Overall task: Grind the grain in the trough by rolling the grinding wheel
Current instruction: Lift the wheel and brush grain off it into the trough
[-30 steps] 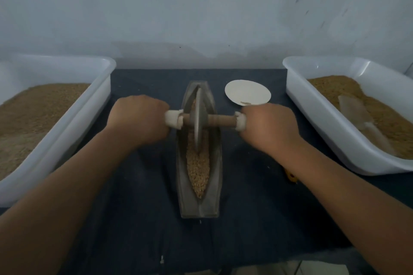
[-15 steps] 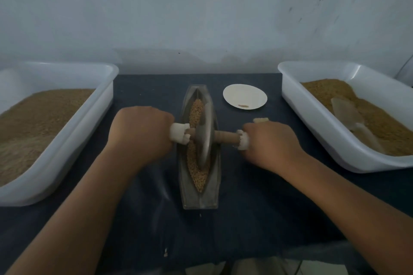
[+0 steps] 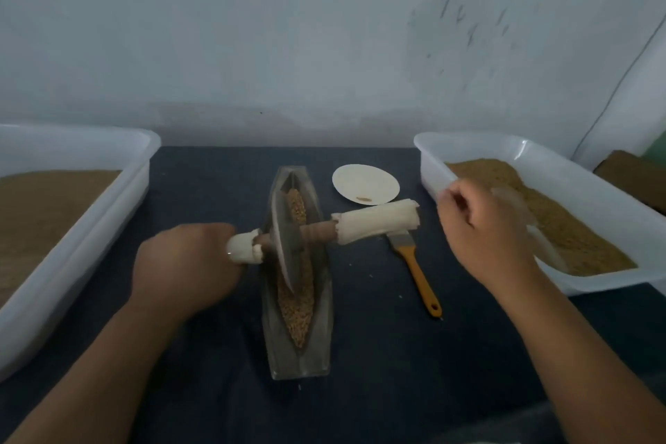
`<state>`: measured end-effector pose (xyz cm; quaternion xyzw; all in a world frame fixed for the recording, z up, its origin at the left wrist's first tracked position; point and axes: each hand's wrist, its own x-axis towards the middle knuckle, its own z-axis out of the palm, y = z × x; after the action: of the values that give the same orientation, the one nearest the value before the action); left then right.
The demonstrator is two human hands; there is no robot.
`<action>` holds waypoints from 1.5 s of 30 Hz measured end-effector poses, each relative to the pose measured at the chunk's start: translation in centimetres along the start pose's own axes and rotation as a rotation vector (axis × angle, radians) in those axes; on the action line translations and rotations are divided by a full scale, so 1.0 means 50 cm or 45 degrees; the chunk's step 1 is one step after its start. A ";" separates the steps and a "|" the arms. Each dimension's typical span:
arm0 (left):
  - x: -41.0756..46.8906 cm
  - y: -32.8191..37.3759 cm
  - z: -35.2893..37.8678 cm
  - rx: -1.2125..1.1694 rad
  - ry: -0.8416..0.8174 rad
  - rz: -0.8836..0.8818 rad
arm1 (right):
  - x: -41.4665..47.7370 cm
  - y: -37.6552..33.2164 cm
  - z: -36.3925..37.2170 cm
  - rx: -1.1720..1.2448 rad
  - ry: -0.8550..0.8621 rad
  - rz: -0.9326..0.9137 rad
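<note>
A narrow boat-shaped metal trough (image 3: 320, 346) lies lengthwise on the dark cloth, filled with brown grain (image 3: 297, 306). The metal grinding wheel (image 3: 286, 249) stands in the trough on a wooden axle with white-wrapped handles. My left hand (image 3: 187, 263) is closed around the left handle. The right handle (image 3: 378, 222) is bare and tilts up to the right. My right hand (image 3: 483, 234) hovers off the handle, over the near wall of the right tub, fingers loosely curled, holding nothing.
A white tub of grain (image 3: 72, 227) stands at the left and another white tub (image 3: 594, 191) at the right, with a clear scoop (image 3: 529, 223) in it. A small white plate (image 3: 365, 184) and an orange-handled brush (image 3: 414, 267) lie right of the trough.
My right hand has let go of the right handle and moved right toward the right tub. The wheel now tilts, held only by my left hand. The brush is uncovered.
</note>
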<state>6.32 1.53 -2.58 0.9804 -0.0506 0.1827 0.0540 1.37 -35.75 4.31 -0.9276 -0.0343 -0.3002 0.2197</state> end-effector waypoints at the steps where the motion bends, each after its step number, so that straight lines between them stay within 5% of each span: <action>1: -0.002 -0.002 0.001 -0.020 0.007 -0.013 | -0.015 0.015 0.008 -0.166 -0.260 0.119; 3: -0.004 -0.002 -0.001 -0.068 0.021 -0.042 | -0.049 0.027 0.032 -0.477 -0.739 0.116; 5: -0.006 -0.001 -0.006 -0.130 0.035 -0.096 | -0.079 0.025 0.059 -0.535 -0.852 -0.087; 9: -0.008 -0.003 -0.014 -0.285 0.046 -0.173 | -0.082 0.032 0.082 -0.403 -0.788 -0.093; 12: -0.010 -0.004 -0.022 -0.413 0.064 -0.164 | -0.060 0.025 0.078 0.198 -0.576 0.226; 15: -0.013 0.004 -0.021 -0.442 0.070 -0.157 | -0.029 0.014 0.081 0.623 -0.487 0.228; 21: -0.020 0.017 -0.028 -0.511 0.051 -0.143 | 0.041 -0.056 0.140 0.425 -0.152 -0.064; 25: -0.027 0.025 -0.036 -0.644 0.046 -0.164 | 0.088 -0.111 0.194 0.779 -0.193 -0.012; 31: -0.027 0.023 -0.043 -0.698 0.030 -0.160 | 0.098 -0.160 0.235 0.560 -0.195 -0.182; 37: -0.026 0.024 -0.040 -0.647 0.017 -0.153 | 0.094 -0.156 0.232 -0.132 -0.709 -0.161; 41: -0.031 0.028 -0.044 -0.726 0.038 -0.121 | 0.083 -0.156 0.191 0.281 -0.147 -0.251; 45: -0.031 0.029 -0.048 -0.765 0.029 -0.111 | 0.098 -0.175 0.197 0.500 -0.220 -0.186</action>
<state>3.89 0.53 -0.81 0.9197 -0.0595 0.1678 0.3499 9.01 -23.97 3.35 -0.8844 -0.1778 -0.2223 0.3700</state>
